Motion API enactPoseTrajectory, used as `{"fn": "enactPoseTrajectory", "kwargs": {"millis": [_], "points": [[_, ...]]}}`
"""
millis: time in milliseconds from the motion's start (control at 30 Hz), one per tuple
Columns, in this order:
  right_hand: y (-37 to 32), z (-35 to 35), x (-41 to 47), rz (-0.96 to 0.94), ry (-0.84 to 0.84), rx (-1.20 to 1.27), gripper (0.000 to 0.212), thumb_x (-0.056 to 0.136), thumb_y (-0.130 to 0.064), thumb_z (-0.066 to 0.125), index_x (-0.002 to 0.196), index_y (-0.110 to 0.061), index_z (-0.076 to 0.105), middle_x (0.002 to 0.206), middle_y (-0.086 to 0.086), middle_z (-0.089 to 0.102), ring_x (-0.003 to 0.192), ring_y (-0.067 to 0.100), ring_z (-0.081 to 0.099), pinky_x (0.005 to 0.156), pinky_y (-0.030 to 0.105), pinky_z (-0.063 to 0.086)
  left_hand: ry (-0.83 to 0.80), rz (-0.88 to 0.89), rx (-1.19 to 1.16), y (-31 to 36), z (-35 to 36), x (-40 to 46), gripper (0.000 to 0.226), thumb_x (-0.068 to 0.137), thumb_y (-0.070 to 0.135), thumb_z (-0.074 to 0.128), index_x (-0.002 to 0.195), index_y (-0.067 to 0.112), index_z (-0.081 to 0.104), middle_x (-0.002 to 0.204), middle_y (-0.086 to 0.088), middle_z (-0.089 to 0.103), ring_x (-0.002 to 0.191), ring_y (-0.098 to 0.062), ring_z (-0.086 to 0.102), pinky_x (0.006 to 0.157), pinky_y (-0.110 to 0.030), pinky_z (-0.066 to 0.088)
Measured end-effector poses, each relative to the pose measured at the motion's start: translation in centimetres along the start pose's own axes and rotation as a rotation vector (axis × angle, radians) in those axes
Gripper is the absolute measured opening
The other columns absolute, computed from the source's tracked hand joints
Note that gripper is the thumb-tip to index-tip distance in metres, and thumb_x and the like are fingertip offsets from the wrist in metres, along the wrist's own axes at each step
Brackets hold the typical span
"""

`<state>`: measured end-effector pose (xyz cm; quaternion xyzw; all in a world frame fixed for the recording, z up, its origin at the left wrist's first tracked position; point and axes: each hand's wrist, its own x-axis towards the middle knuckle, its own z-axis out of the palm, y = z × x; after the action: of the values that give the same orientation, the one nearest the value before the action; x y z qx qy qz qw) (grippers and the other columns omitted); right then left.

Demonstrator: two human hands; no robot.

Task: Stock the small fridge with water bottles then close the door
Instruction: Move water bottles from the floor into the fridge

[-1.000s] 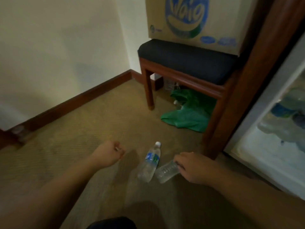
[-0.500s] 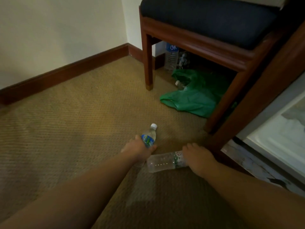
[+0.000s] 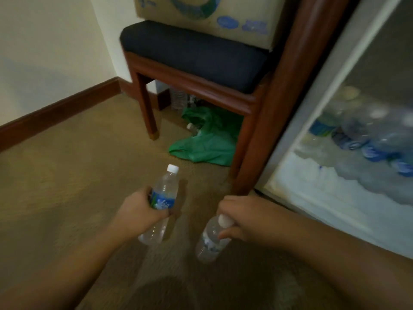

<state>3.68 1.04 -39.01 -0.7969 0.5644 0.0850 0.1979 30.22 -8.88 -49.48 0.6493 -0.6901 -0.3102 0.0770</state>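
**Kid:** What is the left hand (image 3: 139, 214) doing?

**Helper:** It is wrapped tight around the middle of a clear plastic water bottle with a blue label and a white cap (image 3: 164, 199). The cap sticks out past the fingers, pointing away from the person. The bottom of the bottle pokes out on the near side of the hand. The bottle is up off the tan carpet floor (image 3: 73, 175).

**Kid:** And the right hand (image 3: 240, 218)?

**Helper:** It grips the top end of a second clear plastic water bottle with a pale label (image 3: 211, 240). That bottle hangs down from the fingers, tilted, with its bottom toward the person. The picture is blurry there, so I cannot tell if it touches the carpet.

**Kid:** Where is the fridge?

**Helper:** The small white fridge (image 3: 324, 198) is open, just to the right of the right hand. Inside it is a pile of clear bottles with blue labels (image 3: 368, 139), lying on their sides.

**Kid:** What is past the hands?

**Helper:** A dark wooden chair with a navy cushion (image 3: 194, 57), with a brown cardboard box with blue print (image 3: 207, 14) on the seat. A crumpled green plastic bag (image 3: 207, 142) lies under the chair.
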Motion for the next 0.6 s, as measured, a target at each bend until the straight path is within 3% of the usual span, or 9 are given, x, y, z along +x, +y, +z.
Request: {"fn": "enactPoseTrajectory", "kwargs": {"millis": [100,233,300,400,533,600], "points": [[1.7,-3.5,-5.4,0.076,0.106,0.136,0.030,0.085,-0.056,0.068,0.099,-0.032,0.058,0.099,-0.014,0.052,0.087,0.005,0.054,0.079,0.034,0.050,-0.046,0.209,-0.046,5.4,-3.3,-3.7,0.050,0.059,0.057,0.088,0.095,0.032,0.064,0.081,0.015,0.072,0.070,0.003,0.066,0.059,-0.023,0.050],[4.4,-7.7,-13.4,0.285,0.338,0.297,0.028,0.076,-0.056,0.073,0.089,-0.032,0.063,0.093,-0.014,0.056,0.084,0.003,0.057,0.078,0.034,0.051,-0.141,0.404,-0.137,12.7,-5.1,-8.6,0.049,0.057,0.030,0.100,0.089,0.034,0.064,0.086,0.033,0.069,0.074,0.013,0.066,0.059,-0.006,0.048],[5.6,-9.4,-17.0,0.393,0.446,0.329,0.029,0.074,-0.059,0.072,0.087,-0.034,0.065,0.091,-0.014,0.059,0.084,0.002,0.059,0.077,0.033,0.052,-0.181,0.471,-0.193,16.2,-4.7,-10.4,0.053,0.055,0.025,0.101,0.093,0.034,0.066,0.087,0.034,0.070,0.078,0.014,0.067,0.061,-0.002,0.046],[7.3,-11.3,-21.3,0.551,0.558,0.376,0.024,0.074,-0.053,0.076,0.082,-0.032,0.068,0.088,-0.011,0.062,0.080,0.002,0.061,0.073,0.029,0.051,-0.229,0.569,-0.290,20.9,-2.7,-11.6,0.055,0.055,0.023,0.101,0.096,0.037,0.067,0.086,0.031,0.073,0.081,0.012,0.070,0.063,-0.001,0.046],[9.8,-11.9,-24.7,0.766,0.639,0.302,0.022,0.078,-0.041,0.081,0.075,-0.024,0.067,0.080,-0.006,0.063,0.073,0.010,0.058,0.061,0.017,0.041,-0.300,0.703,-0.353,27.1,1.2,-12.0,0.058,0.060,0.036,0.099,0.107,0.043,0.065,0.096,0.028,0.073,0.087,0.008,0.070,0.070,-0.013,0.054],[11.3,-11.5,-25.9,0.898,0.673,0.244,0.023,0.078,-0.040,0.080,0.074,-0.022,0.067,0.076,-0.004,0.063,0.072,0.015,0.058,0.056,0.020,0.039,-0.297,0.710,-0.390,30.0,3.6,-11.9,0.056,0.059,0.039,0.098,0.104,0.041,0.064,0.093,0.030,0.071,0.087,0.012,0.067,0.066,-0.008,0.051]]}}
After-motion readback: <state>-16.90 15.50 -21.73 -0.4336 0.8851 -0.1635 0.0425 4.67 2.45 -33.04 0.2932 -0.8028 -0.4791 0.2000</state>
